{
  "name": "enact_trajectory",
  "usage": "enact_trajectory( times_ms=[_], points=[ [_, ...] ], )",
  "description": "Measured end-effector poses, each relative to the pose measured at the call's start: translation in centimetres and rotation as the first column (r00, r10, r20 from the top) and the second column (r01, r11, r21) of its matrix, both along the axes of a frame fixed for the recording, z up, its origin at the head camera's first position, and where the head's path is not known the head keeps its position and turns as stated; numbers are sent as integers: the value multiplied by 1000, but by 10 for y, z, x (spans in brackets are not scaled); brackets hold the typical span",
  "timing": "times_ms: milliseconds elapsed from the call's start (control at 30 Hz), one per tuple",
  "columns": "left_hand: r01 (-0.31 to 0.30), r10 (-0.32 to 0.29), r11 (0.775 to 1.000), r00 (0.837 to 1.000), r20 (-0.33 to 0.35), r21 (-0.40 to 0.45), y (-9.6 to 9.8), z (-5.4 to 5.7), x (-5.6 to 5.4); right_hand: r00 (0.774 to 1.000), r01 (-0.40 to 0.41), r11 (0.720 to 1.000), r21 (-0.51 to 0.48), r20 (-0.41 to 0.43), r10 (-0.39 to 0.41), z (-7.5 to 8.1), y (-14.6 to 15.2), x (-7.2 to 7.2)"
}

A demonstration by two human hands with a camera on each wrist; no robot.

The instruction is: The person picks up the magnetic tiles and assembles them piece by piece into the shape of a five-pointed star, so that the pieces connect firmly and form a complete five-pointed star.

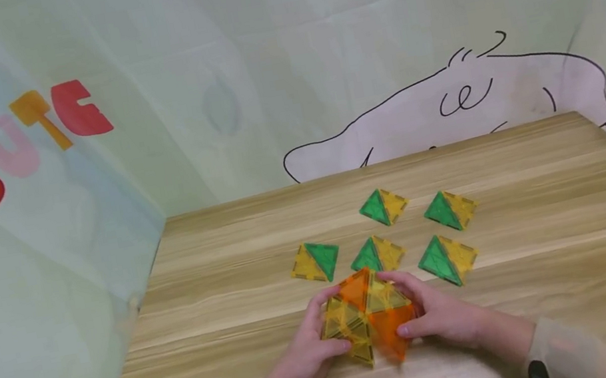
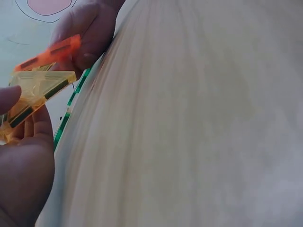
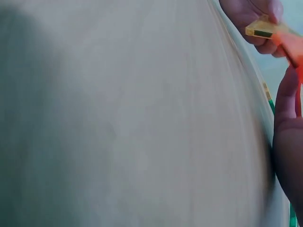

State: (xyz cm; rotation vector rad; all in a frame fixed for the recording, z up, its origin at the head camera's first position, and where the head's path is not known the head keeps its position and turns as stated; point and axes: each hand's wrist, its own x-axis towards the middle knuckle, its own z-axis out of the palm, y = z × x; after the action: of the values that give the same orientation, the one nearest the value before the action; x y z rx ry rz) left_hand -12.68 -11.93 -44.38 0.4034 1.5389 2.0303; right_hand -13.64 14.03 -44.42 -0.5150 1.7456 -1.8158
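Both hands hold a cluster of joined translucent triangular magnetic tiles low over the near middle of the table. My left hand point(image 1: 304, 359) grips the yellow tiles point(image 1: 343, 322) on the left side, its thumb over them. With thumb and fingers, my right hand point(image 1: 446, 311) grips the right side, where an orange tile point(image 1: 390, 329) slants down. Another orange tile point(image 1: 355, 290) and more yellow form the far part of the cluster. In the left wrist view a yellow tile point(image 2: 45, 82) sits below a tilted orange one point(image 2: 49, 53).
Beyond the hands, several green-and-yellow pairs of triangle tiles lie flat on the wooden table point(image 1: 219, 264), among them a left pair point(image 1: 316, 262) and a right pair point(image 1: 448, 260). The nearest middle pair point(image 1: 377, 254) lies close behind the cluster. A printed cloth point(image 1: 237, 92) hangs around the table.
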Motion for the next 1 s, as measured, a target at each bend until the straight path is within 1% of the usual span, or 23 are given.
enact_trajectory(
  times_ms=[67,133,200,300,433,500,567,633,667,733,800,933,1000],
  points=[
    [-5,5,1000,1000,0,5,3,-1,0,999,14,1000,18,-34,-13,-1,-3,1],
    [-7,7,1000,1000,-1,4,5,-2,0,996,34,998,62,-81,-29,-1,-5,1],
    [-18,18,999,1000,-14,-27,7,-4,0,991,56,993,109,-127,-42,-1,-7,2],
    [-42,36,993,998,-54,-111,8,-5,0,980,103,974,201,-190,-65,-1,-9,3],
    [-80,55,966,993,-106,-246,8,-3,1,970,143,947,288,-229,-77,-1,-10,4],
    [-95,51,942,988,-144,-320,8,-1,2,969,152,939,309,-232,-80,-1,-10,4],
    [-102,18,912,978,-209,-398,8,1,2,969,158,934,321,-234,-83,-1,-10,3],
    [-117,-29,872,957,-289,-476,7,4,2,970,154,933,326,-231,-79,0,-10,3],
    [-127,-54,851,944,-326,-509,6,6,2,971,148,932,331,-227,-73,0,-10,3],
    [-146,-97,818,918,-384,-556,5,8,3,974,132,930,342,-221,-57,1,-10,3],
    [-165,-116,796,903,-414,-583,3,10,3,976,115,928,356,-215,-39,3,-11,2],
    [-197,-137,754,886,-444,-627,-1,13,2,977,95,913,397,-211,-10,5,-11,1],
    [-221,-149,729,873,-464,-648,-3,13,1,977,86,908,411,-212,3,6,-12,0]
  ],
)
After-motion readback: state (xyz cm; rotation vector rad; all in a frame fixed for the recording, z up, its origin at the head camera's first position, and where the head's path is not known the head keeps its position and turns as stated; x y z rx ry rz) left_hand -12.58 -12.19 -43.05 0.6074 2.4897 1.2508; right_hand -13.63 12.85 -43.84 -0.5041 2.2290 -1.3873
